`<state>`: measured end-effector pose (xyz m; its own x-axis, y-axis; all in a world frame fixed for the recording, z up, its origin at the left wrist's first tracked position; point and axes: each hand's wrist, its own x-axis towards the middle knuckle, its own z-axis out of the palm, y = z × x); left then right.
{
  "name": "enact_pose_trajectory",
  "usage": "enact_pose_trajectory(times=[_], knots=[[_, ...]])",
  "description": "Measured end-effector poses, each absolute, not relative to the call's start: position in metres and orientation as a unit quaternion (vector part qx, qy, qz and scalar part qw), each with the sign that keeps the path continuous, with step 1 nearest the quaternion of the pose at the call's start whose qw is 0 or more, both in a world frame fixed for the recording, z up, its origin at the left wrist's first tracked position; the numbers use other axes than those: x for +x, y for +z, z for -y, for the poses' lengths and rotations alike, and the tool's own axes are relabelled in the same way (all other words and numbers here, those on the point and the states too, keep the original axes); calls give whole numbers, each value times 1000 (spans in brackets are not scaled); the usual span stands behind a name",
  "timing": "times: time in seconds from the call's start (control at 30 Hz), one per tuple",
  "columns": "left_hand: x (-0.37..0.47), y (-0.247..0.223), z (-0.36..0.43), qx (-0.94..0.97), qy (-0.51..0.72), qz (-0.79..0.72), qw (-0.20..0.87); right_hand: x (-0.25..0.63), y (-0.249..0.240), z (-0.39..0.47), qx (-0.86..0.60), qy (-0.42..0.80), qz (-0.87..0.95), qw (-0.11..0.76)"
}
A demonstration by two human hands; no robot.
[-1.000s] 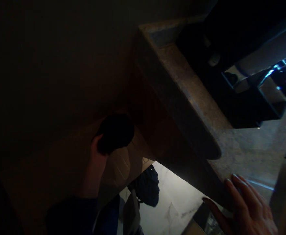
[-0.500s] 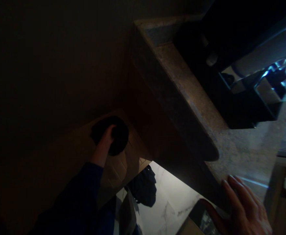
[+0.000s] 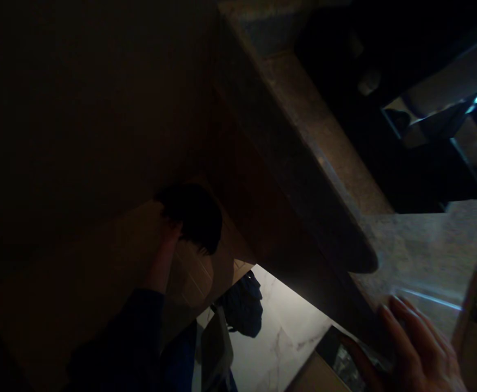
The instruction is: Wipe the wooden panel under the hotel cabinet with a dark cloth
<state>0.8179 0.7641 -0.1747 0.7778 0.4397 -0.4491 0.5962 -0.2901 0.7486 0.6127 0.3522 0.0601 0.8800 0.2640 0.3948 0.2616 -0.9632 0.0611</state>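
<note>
Our right hand (image 3: 415, 354) lies flat with fingers spread on the stone bench (image 3: 332, 179), at five o'clock in our view, as if bracing us while we lean down toward the dark space below it. That bench runs from twelve o'clock toward four, with a black appliance (image 3: 417, 163) standing on it at two o'clock. Under it we see a pale wooden cabinet front (image 3: 111, 272) and, at six o'clock, marble floor (image 3: 279, 337) with a dark bundle (image 3: 242, 305) lying on it. Our left hand (image 3: 167, 256), at seven o'clock, reaches up and closes on a dark round object (image 3: 193, 218) held against the cabinet; it is too dim for us to name.
</note>
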Motion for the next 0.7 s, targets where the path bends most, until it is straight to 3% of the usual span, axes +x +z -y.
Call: enact_pose_trajectory(times=[0.2,0.37,0.53,0.7], knots=[[798,-144,-748,931,-20,-147,333,607,55,-352,972,210,-105,-4],[806,-166,-731,983,-164,0,80,606,52,-350,971,214,-103,-20],[776,-182,-771,984,-168,-43,51,603,46,-347,973,213,-61,-65],[688,-159,-819,979,-133,-149,37,607,41,-346,974,210,-66,-52]])
